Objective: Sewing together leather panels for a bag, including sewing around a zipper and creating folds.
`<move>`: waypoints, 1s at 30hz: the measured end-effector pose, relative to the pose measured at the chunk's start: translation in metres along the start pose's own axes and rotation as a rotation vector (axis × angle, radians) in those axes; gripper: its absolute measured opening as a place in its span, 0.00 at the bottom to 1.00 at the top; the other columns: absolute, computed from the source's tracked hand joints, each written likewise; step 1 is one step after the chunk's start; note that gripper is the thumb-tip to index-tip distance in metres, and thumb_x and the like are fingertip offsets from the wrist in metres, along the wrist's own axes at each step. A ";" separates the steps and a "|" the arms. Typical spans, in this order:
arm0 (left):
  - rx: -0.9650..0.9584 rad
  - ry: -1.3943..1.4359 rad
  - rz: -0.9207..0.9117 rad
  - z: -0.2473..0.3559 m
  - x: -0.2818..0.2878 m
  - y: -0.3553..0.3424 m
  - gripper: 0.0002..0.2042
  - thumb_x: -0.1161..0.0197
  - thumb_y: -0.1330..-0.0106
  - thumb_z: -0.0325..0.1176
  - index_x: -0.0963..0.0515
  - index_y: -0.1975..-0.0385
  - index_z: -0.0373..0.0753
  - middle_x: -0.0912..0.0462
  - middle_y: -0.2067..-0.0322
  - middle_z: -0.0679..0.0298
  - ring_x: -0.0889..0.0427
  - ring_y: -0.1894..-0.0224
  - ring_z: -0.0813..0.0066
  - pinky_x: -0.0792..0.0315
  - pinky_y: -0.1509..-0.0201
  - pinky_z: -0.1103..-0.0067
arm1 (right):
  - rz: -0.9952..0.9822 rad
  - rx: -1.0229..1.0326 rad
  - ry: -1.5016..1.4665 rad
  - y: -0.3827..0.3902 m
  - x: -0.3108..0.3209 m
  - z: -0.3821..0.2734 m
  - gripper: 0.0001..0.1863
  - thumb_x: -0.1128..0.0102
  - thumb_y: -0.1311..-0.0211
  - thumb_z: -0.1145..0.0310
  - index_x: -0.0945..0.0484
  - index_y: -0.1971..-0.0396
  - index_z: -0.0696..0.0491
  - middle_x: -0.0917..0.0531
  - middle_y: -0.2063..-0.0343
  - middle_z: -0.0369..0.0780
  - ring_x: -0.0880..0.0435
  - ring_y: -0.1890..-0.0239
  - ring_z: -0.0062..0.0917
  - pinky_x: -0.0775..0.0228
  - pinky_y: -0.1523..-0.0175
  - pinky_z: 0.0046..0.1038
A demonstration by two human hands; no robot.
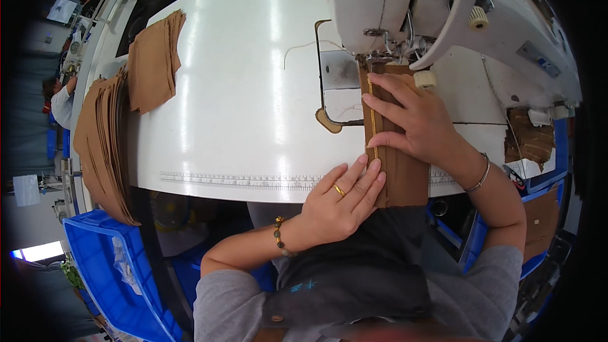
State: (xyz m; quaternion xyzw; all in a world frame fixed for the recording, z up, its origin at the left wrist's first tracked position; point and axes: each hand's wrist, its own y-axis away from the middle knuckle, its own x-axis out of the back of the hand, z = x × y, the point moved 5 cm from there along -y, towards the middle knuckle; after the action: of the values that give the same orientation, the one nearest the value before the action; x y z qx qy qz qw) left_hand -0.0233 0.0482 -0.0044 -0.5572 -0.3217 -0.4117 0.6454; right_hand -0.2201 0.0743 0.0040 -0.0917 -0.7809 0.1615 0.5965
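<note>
A brown fabric piece [407, 180] with a gold-toothed zipper [376, 151] along its left side lies under the sewing machine's presser foot [377, 59]. Its near end hangs over the table's front edge. My right hand [415, 117] rests on top of the fabric with fingers spread, the fingertips along the zipper just in front of the foot. My left hand [342, 206], with a ring, has its fingers stretched out flat at the zipper's near end, next to the table edge. The underside of the fabric is hidden.
The white sewing machine [361, 6] stands over the white table [240, 88], which has a ruler strip [240, 180] near its front edge. Brown fabric stacks [101, 145] lie at the left, one overhanging the edge. Blue crates [111, 266] flank the table. Another person [62, 104] sits far left.
</note>
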 end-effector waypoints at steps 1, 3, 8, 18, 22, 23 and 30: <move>0.015 0.031 -0.011 0.003 0.000 0.005 0.20 0.26 0.38 0.38 0.15 0.48 0.40 0.14 0.43 0.59 0.18 0.38 0.60 0.25 0.38 0.67 | 0.004 0.001 0.012 0.000 0.000 -0.001 0.39 0.28 0.49 0.41 0.19 0.41 0.50 0.26 0.34 0.46 0.22 0.37 0.43 0.23 0.44 0.40; 0.008 0.027 0.051 0.009 0.001 0.013 0.20 0.26 0.39 0.37 0.15 0.47 0.41 0.15 0.42 0.60 0.19 0.37 0.60 0.26 0.37 0.66 | -0.002 -0.008 0.015 0.001 0.001 -0.001 0.40 0.28 0.50 0.39 0.19 0.40 0.50 0.26 0.33 0.46 0.23 0.36 0.44 0.24 0.43 0.40; 0.019 0.115 0.058 0.015 0.009 0.036 0.19 0.25 0.38 0.37 0.15 0.46 0.46 0.15 0.41 0.66 0.21 0.34 0.61 0.34 0.28 0.62 | 0.060 0.018 0.009 0.002 0.006 -0.006 0.40 0.30 0.51 0.35 0.16 0.45 0.51 0.23 0.35 0.46 0.20 0.42 0.43 0.29 0.37 0.42; 0.626 -0.796 0.267 -0.180 0.185 0.143 0.13 0.33 0.30 0.31 0.16 0.47 0.38 0.15 0.43 0.56 0.19 0.38 0.53 0.28 0.35 0.63 | -0.038 -0.020 0.074 0.002 0.002 -0.004 0.48 0.30 0.55 0.34 0.20 0.39 0.54 0.28 0.31 0.48 0.30 0.29 0.46 0.36 0.33 0.45; 0.856 -0.960 0.403 -0.247 0.268 0.199 0.17 0.45 0.21 0.40 0.19 0.46 0.34 0.14 0.48 0.50 0.16 0.45 0.50 0.23 0.41 0.62 | -0.027 -0.010 0.089 0.004 0.000 -0.002 0.47 0.30 0.54 0.34 0.20 0.39 0.54 0.28 0.31 0.49 0.30 0.29 0.48 0.36 0.32 0.46; 1.031 -1.005 0.309 -0.261 0.276 0.213 0.18 0.47 0.21 0.42 0.19 0.45 0.35 0.13 0.51 0.49 0.15 0.48 0.48 0.22 0.44 0.60 | -0.026 -0.012 0.084 0.004 0.000 -0.001 0.48 0.31 0.54 0.33 0.20 0.39 0.54 0.28 0.31 0.50 0.30 0.29 0.49 0.36 0.32 0.47; 1.257 -1.050 -0.035 -0.295 0.278 0.253 0.16 0.46 0.24 0.41 0.21 0.46 0.41 0.11 0.66 0.49 0.13 0.61 0.43 0.20 0.55 0.54 | -0.042 -0.013 0.094 0.003 0.000 -0.002 0.48 0.32 0.53 0.32 0.20 0.39 0.54 0.28 0.31 0.49 0.30 0.29 0.49 0.37 0.31 0.47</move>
State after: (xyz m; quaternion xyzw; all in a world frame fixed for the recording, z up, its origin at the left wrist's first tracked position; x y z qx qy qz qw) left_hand 0.3153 -0.2796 0.0728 -0.2064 -0.7614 0.1500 0.5960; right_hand -0.2185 0.0770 0.0031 -0.0867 -0.7549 0.1395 0.6349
